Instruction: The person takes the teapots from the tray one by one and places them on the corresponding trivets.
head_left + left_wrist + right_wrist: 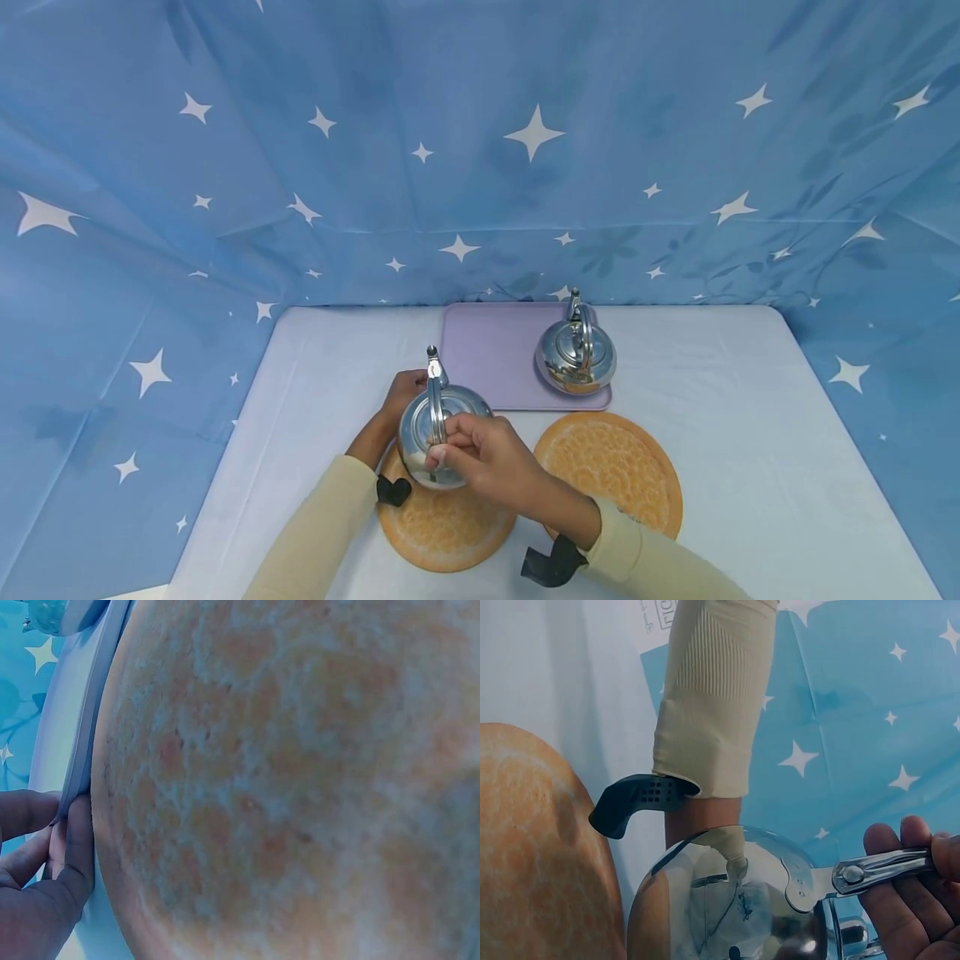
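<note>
A shiny steel kettle hangs by its handle from my right hand, over the left round mat, which has an orange bread-like print. In the right wrist view, thumb and fingers grip the kettle's handle, and the body hides part of the left forearm. My left hand is at the near left corner of a lilac tray. The left wrist view has its thumb and fingers pinching the tray's rim. A second steel kettle stands on the tray's right side.
Another round orange mat lies to the right, partly under my right forearm. A white cloth covers the table. Blue star-printed fabric rises behind it and along both sides. Dark curved pieces project from both wrists.
</note>
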A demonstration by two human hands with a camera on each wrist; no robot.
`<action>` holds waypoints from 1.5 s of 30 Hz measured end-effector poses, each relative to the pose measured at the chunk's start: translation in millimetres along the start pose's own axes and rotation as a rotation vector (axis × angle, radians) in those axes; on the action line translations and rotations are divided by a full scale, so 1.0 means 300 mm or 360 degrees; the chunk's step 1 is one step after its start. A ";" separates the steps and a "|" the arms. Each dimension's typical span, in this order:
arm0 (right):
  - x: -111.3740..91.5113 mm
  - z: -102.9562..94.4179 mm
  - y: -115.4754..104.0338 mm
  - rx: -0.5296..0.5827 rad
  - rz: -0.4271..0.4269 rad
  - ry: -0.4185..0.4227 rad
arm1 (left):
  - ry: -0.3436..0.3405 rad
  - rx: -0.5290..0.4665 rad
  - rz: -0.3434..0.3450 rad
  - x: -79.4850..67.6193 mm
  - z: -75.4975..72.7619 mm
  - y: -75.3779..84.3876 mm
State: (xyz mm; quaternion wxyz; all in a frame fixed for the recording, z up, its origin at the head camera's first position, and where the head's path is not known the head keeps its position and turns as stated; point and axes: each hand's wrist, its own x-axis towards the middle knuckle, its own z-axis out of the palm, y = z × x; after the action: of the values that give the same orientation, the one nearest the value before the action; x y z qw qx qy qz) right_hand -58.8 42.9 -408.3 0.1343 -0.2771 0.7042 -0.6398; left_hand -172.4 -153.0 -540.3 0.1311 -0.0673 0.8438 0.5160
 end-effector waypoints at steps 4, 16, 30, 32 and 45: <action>-0.005 0.002 0.012 0.0022 -0.0027 0.0002 | -0.0012 -0.0028 0.0001 0.007 0.006 -0.012; -0.026 0.010 0.039 0.0059 0.0011 0.0036 | -0.0011 -0.0083 -0.0048 0.008 0.012 -0.012; -0.047 0.028 0.075 0.0070 0.0065 0.0042 | -0.0066 -0.0279 -0.0083 0.017 0.007 -0.018; -0.052 0.033 0.081 0.0087 0.0094 0.0038 | -0.0069 -0.0277 -0.0090 0.018 0.007 -0.018; -0.067 0.062 0.116 0.0111 0.0085 0.0004 | -0.0056 -0.0213 -0.0091 0.015 0.007 -0.011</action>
State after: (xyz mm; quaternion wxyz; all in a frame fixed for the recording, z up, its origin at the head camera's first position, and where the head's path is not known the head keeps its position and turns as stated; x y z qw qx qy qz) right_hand -39.8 39.7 -448.2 0.1600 -0.2526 0.6887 -0.6605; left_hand -175.7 -152.6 -545.4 0.1558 -0.0910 0.8027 0.5685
